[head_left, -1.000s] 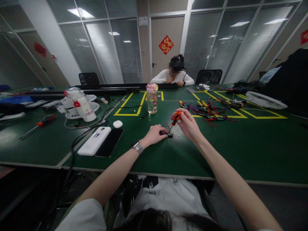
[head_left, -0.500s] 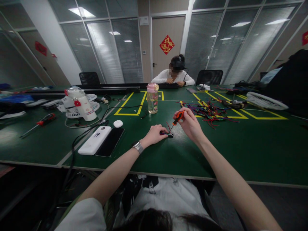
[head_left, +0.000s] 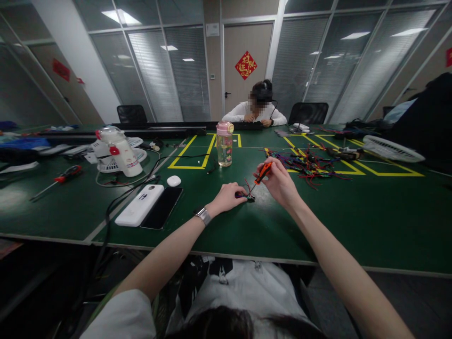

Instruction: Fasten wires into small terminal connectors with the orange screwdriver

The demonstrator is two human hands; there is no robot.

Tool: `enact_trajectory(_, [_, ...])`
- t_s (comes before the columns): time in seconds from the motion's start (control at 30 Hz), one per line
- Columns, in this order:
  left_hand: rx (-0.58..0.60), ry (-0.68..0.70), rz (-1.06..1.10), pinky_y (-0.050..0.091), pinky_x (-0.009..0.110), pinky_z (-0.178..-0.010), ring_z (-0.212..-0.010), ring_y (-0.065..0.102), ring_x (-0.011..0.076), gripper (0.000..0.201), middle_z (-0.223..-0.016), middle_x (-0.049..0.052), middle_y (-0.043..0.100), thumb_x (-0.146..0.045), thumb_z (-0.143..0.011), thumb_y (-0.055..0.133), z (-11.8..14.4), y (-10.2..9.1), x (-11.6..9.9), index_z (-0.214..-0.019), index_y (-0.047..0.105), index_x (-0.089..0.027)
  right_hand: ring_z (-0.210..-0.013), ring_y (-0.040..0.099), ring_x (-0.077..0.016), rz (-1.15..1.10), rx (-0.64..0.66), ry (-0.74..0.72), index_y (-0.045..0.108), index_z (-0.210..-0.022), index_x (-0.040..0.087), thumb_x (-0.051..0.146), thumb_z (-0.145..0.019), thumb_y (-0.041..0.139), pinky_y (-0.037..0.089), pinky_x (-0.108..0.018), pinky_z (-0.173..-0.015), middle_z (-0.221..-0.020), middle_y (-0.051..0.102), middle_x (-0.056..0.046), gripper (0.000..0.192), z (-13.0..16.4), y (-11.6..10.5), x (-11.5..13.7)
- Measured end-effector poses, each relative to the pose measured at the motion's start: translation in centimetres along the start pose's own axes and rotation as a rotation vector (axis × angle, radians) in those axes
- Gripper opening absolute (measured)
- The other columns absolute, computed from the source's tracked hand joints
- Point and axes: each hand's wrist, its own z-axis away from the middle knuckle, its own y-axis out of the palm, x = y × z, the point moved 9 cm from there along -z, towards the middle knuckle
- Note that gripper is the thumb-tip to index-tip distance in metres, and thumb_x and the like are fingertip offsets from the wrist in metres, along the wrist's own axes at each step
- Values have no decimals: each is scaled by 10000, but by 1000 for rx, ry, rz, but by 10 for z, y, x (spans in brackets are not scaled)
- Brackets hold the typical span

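At table centre, the left hand (head_left: 226,197) pinches a small dark part (head_left: 249,198) with red wires down on the green table (head_left: 353,221), fingers closed on it; a metal watch (head_left: 202,216) sits on that wrist. Just at 2 o'clock of the part, the right hand (head_left: 279,181) grips an orange-handled screwdriver (head_left: 260,175), tilted so its tip slants down to the part and seems to touch it. At 12 o'clock of the hands stands a clear bottle (head_left: 223,149) with a pink lid, beside yellow tape lines (head_left: 192,153). At 1 to 2 o'clock lies a heap of coloured wires (head_left: 307,164), near the right hand but apart from it. At 9 o'clock lie a white power bank (head_left: 139,205) and a black phone (head_left: 162,214), touching side by side, with a white earbud case (head_left: 173,181) just beyond them. Further toward 10 o'clock stands a white fan (head_left: 118,153), and a red-handled screwdriver (head_left: 58,181) lies well apart to the left. Across the table at 12 o'clock another person (head_left: 259,107) sits with hands on the table.
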Motion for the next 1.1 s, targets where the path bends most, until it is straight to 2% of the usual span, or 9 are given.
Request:
enact_trajectory(0.13, [4, -1, -4, 440, 304, -868, -917, 618, 191, 154, -936, 26, 661, -327, -900, 714, 1, -1, -1, -1002, 765, -223, -876, 629, -162, 44, -16, -27, 674, -904, 318, 491, -777, 797, 558, -358, -903, -914, 661, 20, 248, 0, -4, 2])
enact_trajectory(0.33, [6, -5, 2, 443, 305, -861, -913, 619, 192, 150, -957, 29, 667, -321, -897, 717, 1, -2, -3, -999, 765, -222, -885, 649, -176, 51, 13, -6, 676, -1056, 337, 508, -830, 736, 555, -388, -915, -915, 685, 3, 290, 0, -1, 1])
enact_trajectory(0.67, [-1, -4, -7, 448, 301, -863, -923, 623, 190, 151, -944, 27, 671, -323, -894, 720, 0, 0, -1, -999, 764, -224, -864, 625, -166, 47, -30, -40, 666, -899, 313, 489, -788, 782, 561, -377, -904, -915, 660, 12, 238, -1, -5, 2])
enact_trajectory(0.77, [-3, 0, 2, 451, 295, -856, -917, 625, 187, 145, -943, 26, 674, -317, -893, 721, 1, -1, -2, -995, 765, -224, -846, 634, -170, 86, -5, -50, 674, -927, 315, 503, -808, 761, 557, -378, -895, -876, 657, 13, 239, 0, -1, 2])
enact_trajectory(0.93, [-6, 0, 7, 454, 303, -859, -906, 627, 189, 153, -959, 32, 676, -323, -900, 715, 1, -1, -1, -997, 767, -217, -903, 657, -180, 76, 43, -37, 683, -1086, 341, 521, -856, 709, 550, -380, -902, -919, 693, 2, 293, 2, 8, 1])
enact_trajectory(1.1, [-13, 8, 7, 454, 316, -879, -930, 630, 198, 152, -963, 35, 681, -317, -897, 719, 0, -1, -1, -1002, 767, -218, -870, 663, -167, 33, 37, -35, 683, -978, 320, 520, -845, 727, 560, -368, -885, -921, 696, 9, 245, 3, 9, 1])
